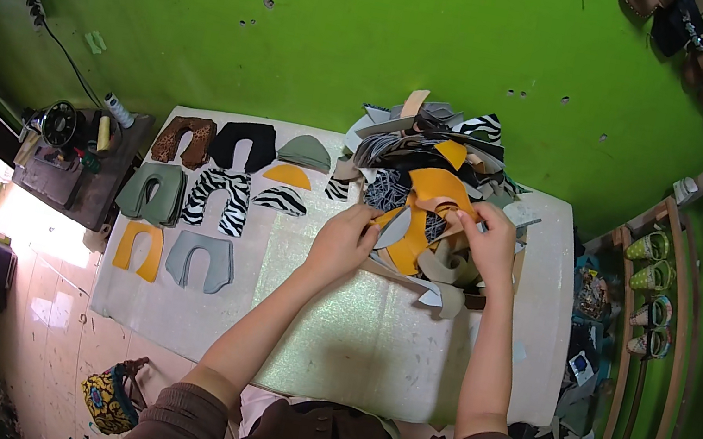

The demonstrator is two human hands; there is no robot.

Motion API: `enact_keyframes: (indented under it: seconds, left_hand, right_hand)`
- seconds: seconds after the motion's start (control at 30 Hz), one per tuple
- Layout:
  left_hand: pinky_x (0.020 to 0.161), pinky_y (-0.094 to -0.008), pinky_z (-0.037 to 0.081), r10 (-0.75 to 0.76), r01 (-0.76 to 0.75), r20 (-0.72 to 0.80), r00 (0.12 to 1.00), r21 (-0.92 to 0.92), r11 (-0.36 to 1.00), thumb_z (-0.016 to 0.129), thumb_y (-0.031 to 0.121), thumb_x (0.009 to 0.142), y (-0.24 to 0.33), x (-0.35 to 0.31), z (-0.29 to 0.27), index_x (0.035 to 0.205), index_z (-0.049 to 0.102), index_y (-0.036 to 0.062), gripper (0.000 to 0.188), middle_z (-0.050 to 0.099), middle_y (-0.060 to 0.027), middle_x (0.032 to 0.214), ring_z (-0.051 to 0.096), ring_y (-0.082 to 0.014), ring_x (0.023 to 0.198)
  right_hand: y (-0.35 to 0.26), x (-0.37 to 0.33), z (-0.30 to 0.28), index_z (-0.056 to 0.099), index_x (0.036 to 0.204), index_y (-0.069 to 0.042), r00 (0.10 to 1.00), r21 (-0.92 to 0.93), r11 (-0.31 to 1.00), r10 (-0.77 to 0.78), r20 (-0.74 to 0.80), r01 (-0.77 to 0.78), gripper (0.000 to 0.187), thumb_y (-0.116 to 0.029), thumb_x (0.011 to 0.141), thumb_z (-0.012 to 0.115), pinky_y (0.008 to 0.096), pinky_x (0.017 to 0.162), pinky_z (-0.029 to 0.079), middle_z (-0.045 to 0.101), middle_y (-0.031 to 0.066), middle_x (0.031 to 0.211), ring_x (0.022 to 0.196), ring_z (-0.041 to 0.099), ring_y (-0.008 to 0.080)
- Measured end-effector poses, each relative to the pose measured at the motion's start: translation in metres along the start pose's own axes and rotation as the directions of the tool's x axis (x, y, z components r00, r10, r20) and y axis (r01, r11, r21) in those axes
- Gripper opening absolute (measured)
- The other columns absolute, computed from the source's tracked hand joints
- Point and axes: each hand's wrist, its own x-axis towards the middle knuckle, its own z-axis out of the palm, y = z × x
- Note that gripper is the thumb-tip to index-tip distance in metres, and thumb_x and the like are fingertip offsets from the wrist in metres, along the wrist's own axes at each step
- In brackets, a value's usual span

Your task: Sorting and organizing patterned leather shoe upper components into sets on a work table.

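A piled heap of leather and fabric scraps (395, 157) covers the far right of the table, in yellow, grey, black, tan and zebra print. At the heap's near side a cut-out yellow leather scrap (407, 250) stretches between my hands. My left hand (343, 239) pinches its left edge, beside a grey piece. Fingers of my right hand (494, 243) are closed at the scrap's right side, next to tan curled strips (449, 265). The fingertips are partly hidden among the scraps.
Left of the heap lie sorted U-shaped pieces: leopard print (168, 151), black (242, 147), green (151, 194), zebra (219, 199), yellow (139, 250) and grey (201, 263). Half-round pieces (305, 152) lie beside them. A sewing machine (60, 126) stands left; a shoe rack (673, 370) stands right.
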Motion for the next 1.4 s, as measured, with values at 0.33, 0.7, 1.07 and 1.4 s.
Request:
enact_keyframes:
  seconds: [0.33,0.7,1.07,1.4]
  left_hand:
    - [0.08,-0.0296,0.045,0.118,-0.078,0.167,0.979,-0.227,0.971,0.055,0.007,0.08,0.006,-0.009,-0.022,0.102,0.06,0.0051,0.023,0.061,-0.0105,0.1,0.058,-0.0249,0.092]
    - [0.065,-0.0227,0.046,-0.269,0.337,0.205,0.941,-0.617,0.711,0.045,0.024,0.09,-0.007,-0.01,-0.03,0.091,0.06,-0.003,0.03,0.063,-0.0067,0.081,0.058,-0.011,0.068]
    - [0.063,-0.0219,0.045,-0.409,0.274,-0.026,0.912,-0.704,0.655,0.043,0.024,0.091,-0.018,-0.008,-0.037,0.1,0.054,-0.0013,0.029,0.061,-0.0085,0.081,0.057,-0.0115,0.067]
    - [0.064,-0.0227,0.047,-0.351,0.278,0.062,0.934,-0.743,0.609,0.043,0.022,0.091,0.003,0.004,-0.014,0.09,0.054,-0.0026,0.027,0.061,-0.0072,0.08,0.057,-0.0104,0.068]
  right_hand:
    - [-0.038,-0.022,0.035,0.062,0.087,-0.003,0.874,0.219,0.955,-0.273,0.401,0.198,0.014,-0.011,0.076,0.058,0.03,0.061,0.044,0.06,0.0117,0.073,0.065,0.057,0.0243]
    - [-0.001,-0.004,0.04,0.06,0.084,-0.001,0.78,0.211,0.941,0.08,0.621,-0.264,0.025,-0.025,0.083,0.055,0.0253,0.06,0.042,0.062,0.0069,0.072,0.063,0.056,0.0169]
    - [0.061,0.015,0.061,0.062,0.083,-0.013,0.957,-0.423,0.861,-0.215,0.197,0.281,0.018,-0.007,0.066,0.059,0.0364,0.071,0.04,0.056,0.0018,0.082,0.085,0.05,0.0225]
    - [0.039,0.017,0.012,0.058,0.088,-0.001,0.971,0.149,0.976,0.129,0.202,-0.161,0.015,-0.014,0.08,0.055,0.0315,0.067,0.047,0.062,0.005,0.082,0.075,0.059,0.02]
